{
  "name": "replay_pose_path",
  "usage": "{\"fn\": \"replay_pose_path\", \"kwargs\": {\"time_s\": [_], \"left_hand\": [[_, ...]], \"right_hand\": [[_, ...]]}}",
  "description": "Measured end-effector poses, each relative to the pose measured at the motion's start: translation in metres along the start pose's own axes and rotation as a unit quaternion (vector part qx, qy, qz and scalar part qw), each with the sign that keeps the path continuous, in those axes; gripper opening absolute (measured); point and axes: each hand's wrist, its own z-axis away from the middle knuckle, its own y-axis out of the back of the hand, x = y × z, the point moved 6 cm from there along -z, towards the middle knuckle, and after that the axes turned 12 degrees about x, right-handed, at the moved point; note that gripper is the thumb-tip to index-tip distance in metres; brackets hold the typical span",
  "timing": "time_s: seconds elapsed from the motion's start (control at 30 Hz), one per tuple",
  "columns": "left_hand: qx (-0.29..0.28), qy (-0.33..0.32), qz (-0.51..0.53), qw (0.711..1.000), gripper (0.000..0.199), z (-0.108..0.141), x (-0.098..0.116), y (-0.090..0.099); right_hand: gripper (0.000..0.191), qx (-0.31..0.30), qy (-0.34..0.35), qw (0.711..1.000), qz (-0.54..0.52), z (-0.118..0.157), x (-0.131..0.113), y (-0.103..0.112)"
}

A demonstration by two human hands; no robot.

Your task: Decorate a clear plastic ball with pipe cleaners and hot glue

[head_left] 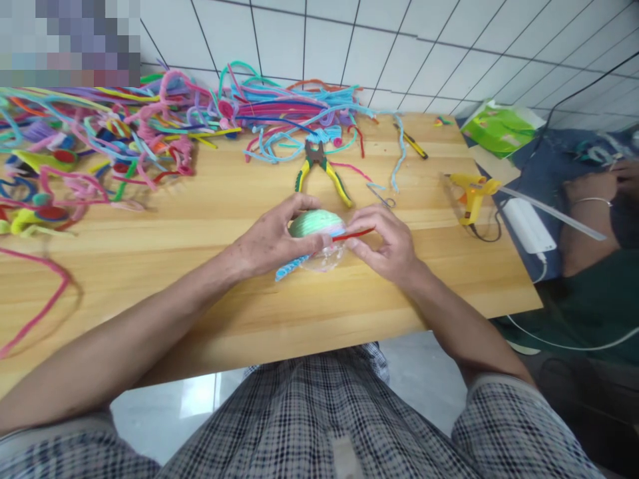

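My left hand (279, 239) is wrapped round a ball (317, 223) whose upper part is covered in pale green fuzzy strips, while its lower part is clear plastic. A light blue twisted pipe cleaner (292, 267) sticks out below my left fingers. At the ball's right side my right hand (384, 243) pinches a red pipe cleaner (357, 234) that lies across the ball under my left thumb. Just beyond the ball, yellow-and-green pliers (319, 166) lie on the wooden table (249, 313) with their handles toward me.
A big heap of colourful pipe cleaners (164, 126) spreads over the back and left. A yellow utility knife (414, 143) lies at the back. To the right are a yellow glue gun (472, 193), a white power strip (529, 226), a green packet (502, 126) and another person's arm (584, 219).
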Motion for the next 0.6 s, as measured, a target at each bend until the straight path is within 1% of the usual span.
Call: {"fn": "replay_pose_path", "kwargs": {"time_s": [0.03,0.07,0.17,0.27,0.43,0.6], "left_hand": [[-0.004,-0.004,0.0,1.0,0.063,0.0,0.002,0.0],[-0.007,-0.009,-0.001,1.0,0.063,0.001,0.004,-0.001],[-0.006,-0.021,-0.013,1.0,0.059,0.002,0.006,-0.002],[-0.012,-0.019,-0.014,1.0,0.056,0.003,0.006,-0.003],[-0.053,0.01,0.037,0.998,0.057,0.004,0.002,-0.006],[-0.049,0.054,0.102,0.992,0.05,0.004,-0.004,-0.005]], "right_hand": [[0.006,0.005,-0.004,1.0,-0.001,0.0,0.001,0.0],[0.004,0.008,-0.007,1.0,-0.004,0.0,0.001,-0.001],[0.009,0.009,0.0,1.0,-0.011,-0.001,0.0,-0.002],[0.012,0.006,0.005,1.0,-0.007,-0.002,-0.002,-0.005],[0.016,0.001,0.003,1.0,-0.011,-0.002,-0.003,-0.006],[0.013,-0.018,-0.034,0.999,-0.015,-0.002,0.0,-0.007]]}}
